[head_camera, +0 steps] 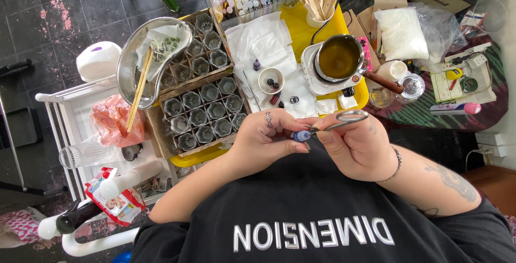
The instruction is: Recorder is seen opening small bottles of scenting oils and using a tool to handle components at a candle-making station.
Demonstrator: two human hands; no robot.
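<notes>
Left hand (pixel 263 139) fingers pinch small bottle (pixel 300 135), right hand (pixel 357 144) pinches scissors (pixel 344 119); yellow surface (pixel 317 29) w/ wax pot (pixel 338 57) (dark tile floor (pixel 64 15)).

Both bare forearms come up from the bottom of the view and meet at the middle, close in front of the chest in its black short-sleeved shirt. The left hand (pixel 266 136) is curled with its back to the camera, a silver ring on one finger, its fingertips (pixel 301 146) pinched together at the centre. The right hand (pixel 359 147) sits just beside it, touching it at the fingertips, fingers folded inward and thumb pressed forward in a closed grip. The right wrist wears a thin dark bracelet, and the right forearm bears dark tattoos toward the elbow.
</notes>
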